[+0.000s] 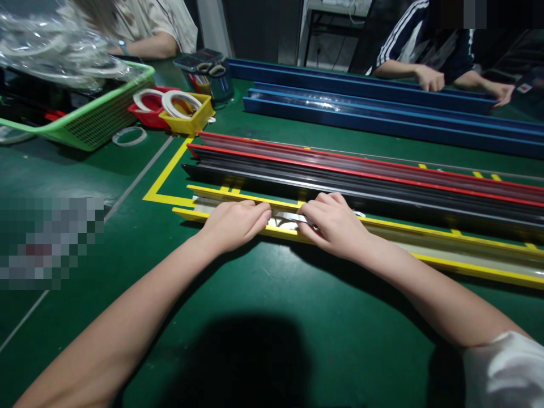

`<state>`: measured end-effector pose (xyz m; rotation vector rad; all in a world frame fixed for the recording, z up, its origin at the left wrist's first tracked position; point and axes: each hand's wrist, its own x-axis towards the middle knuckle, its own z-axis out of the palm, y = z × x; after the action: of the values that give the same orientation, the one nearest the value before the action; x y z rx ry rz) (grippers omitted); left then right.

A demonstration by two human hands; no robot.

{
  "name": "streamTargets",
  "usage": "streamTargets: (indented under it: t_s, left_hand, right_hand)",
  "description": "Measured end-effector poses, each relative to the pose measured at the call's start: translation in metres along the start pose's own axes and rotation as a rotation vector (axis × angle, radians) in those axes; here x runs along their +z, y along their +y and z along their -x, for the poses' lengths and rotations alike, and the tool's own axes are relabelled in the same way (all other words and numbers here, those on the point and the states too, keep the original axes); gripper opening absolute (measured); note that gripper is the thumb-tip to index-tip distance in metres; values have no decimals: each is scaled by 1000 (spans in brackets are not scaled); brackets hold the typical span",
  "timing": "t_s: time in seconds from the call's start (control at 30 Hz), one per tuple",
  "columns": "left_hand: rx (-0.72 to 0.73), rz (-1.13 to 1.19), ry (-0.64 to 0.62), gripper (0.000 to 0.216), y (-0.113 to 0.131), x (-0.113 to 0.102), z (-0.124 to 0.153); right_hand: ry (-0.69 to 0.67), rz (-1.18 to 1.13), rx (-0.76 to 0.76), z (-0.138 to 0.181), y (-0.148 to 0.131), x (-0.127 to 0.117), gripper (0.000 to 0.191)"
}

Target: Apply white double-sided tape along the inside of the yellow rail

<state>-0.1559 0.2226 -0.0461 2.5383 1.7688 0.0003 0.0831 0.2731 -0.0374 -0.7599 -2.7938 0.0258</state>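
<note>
A long channel with yellow edges lies across the green table, and both hands are at its left part. My left hand is closed over the channel, thumb and fingers together near its inside. Opposite it, my right hand is closed with its fingers around a thin, shiny white strip. The strip runs from the right fingers toward the left fingertips, above white material inside the channel. My fingers hide part of the strip and of the channel. The fingertips of my left hand are partly out of sight.
Behind lie a black channel, a red-edged channel and blue channels. To the left stand a green basket with plastic-wrapped coils, and a yellow bin with white rolls. Two people sit across the table.
</note>
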Motion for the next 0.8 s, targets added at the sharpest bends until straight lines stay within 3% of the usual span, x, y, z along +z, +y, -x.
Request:
streamTargets:
  t_s: [0.8]
  left_hand:
    - [-10, 37, -49, 50, -1, -1, -1]
  right_hand:
    - [32, -111, -38, 0, 3, 2, 18]
